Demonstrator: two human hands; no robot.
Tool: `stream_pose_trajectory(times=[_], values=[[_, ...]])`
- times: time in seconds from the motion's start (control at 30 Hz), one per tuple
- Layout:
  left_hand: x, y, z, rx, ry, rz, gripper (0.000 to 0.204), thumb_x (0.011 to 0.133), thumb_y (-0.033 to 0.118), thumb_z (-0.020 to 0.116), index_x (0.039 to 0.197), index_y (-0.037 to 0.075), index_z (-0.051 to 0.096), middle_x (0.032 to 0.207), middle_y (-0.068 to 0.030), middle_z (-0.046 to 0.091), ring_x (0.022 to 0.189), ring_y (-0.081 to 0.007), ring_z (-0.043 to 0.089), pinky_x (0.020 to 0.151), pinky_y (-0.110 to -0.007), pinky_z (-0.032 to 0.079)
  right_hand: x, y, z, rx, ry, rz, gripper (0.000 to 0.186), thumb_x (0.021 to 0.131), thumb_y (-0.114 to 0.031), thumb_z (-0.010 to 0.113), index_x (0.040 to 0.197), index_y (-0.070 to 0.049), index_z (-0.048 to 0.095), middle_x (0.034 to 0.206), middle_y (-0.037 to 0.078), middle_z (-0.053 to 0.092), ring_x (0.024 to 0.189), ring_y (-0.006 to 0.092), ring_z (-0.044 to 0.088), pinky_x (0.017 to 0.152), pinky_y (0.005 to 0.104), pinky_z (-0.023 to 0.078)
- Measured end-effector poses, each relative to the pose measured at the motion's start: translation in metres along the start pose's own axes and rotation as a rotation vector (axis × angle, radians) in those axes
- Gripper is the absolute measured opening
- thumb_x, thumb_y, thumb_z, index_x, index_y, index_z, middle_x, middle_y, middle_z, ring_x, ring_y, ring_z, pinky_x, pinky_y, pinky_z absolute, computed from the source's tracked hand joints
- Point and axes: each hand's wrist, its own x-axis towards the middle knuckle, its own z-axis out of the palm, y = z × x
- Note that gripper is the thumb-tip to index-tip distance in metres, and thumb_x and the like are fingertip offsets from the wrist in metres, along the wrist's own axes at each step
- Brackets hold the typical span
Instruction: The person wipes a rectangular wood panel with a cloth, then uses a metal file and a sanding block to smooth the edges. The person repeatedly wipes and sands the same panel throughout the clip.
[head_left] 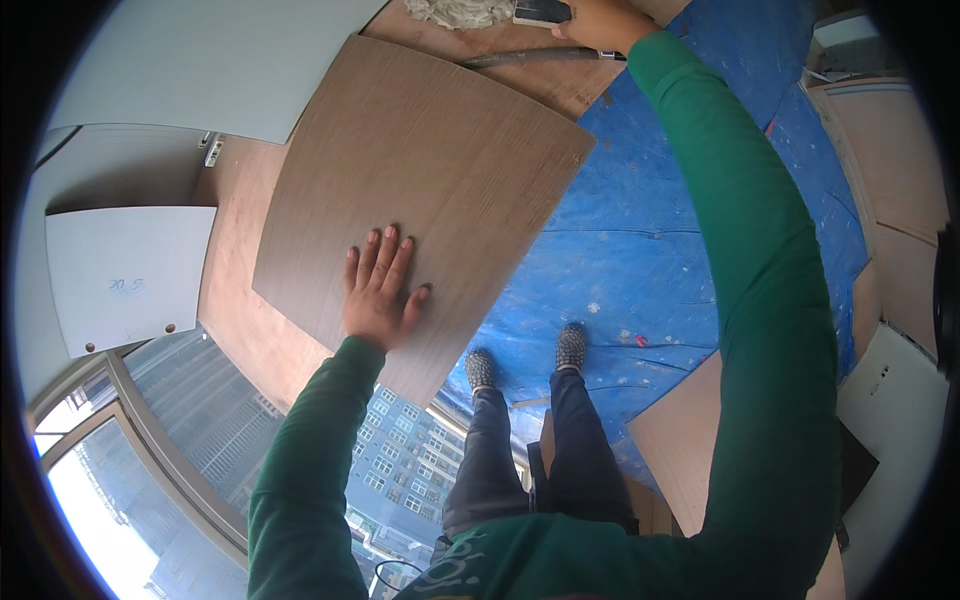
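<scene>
My left hand lies flat, fingers spread, on a brown wood-grain panel. The panel rests on a pale plywood surface and sticks out past its edge. At the top of the view, my right hand is closed on a small dark block with a pale edge; its exact kind I cannot make out. Beside that block is a crumpled whitish cloth. Just below my right hand, a dark hose-like strip with a metal end lies along the panel's far edge.
Blue sheeting with pale specks covers the floor under my feet. A white panel with two holes stands at the left, near a window. More boards lean at the lower right, and further panels stand along the right side.
</scene>
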Motion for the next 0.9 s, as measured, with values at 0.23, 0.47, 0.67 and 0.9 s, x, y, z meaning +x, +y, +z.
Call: stream_pose_trajectory(times=[0.23, 0.47, 0.67, 0.9], values=[[-0.002, 0.001, -0.005, -0.095, -0.03, -0.061, 0.075, 0.095, 0.045, 0.062, 0.161, 0.016, 0.043, 0.171, -0.0096, 0.035, 0.16, -0.0332, 0.026, 0.129, -0.055, 0.012, 0.035, -0.004, 0.01, -0.143, -0.325, 0.028, 0.051, 0.083, -0.031, 0.074, 0.127, -0.007, 0.069, 0.125, 0.029, 0.068, 0.116, 0.0456, 0.066, 0.101, 0.0517, 0.051], [0.009, 0.004, 0.001, -0.113, 0.027, -0.042, 0.075, 0.093, 0.047, 0.066, 0.16, 0.02, 0.045, 0.17, -0.0057, 0.037, 0.158, -0.0292, 0.03, 0.13, -0.055, 0.014, 0.048, 0.0, 0.003, -0.096, 0.009, -0.047, 0.033, 0.095, -0.03, 0.062, 0.114, -0.006, 0.071, 0.107, 0.027, 0.071, 0.094, 0.0462, 0.068, 0.086, 0.0523, 0.055], [-0.006, -0.002, 0.0, -0.109, 0.008, -0.091, 0.073, 0.093, 0.046, 0.066, 0.159, 0.022, 0.046, 0.169, -0.0043, 0.039, 0.158, -0.0285, 0.03, 0.13, -0.054, 0.015, 0.021, -0.118, 0.043, 0.255, 0.504, -0.235, 0.03, 0.099, -0.024, 0.062, 0.118, -0.001, 0.068, 0.1, 0.025, 0.071, 0.09, 0.0454, 0.068, 0.085, 0.0518, 0.053], [0.001, 0.001, 0.0, -0.116, 0.042, -0.063, 0.071, 0.094, 0.043, 0.066, 0.159, 0.022, 0.047, 0.169, -0.0043, 0.039, 0.158, -0.0285, 0.032, 0.129, -0.055, 0.016, -0.206, -0.199, 0.101, 0.122, 0.006, -0.188, 0.061, 0.108, -0.049, 0.051, 0.159, -0.018, 0.047, 0.169, 0.017, 0.034, 0.158, 0.0411, 0.025, 0.126, 0.0634, 0.015]])
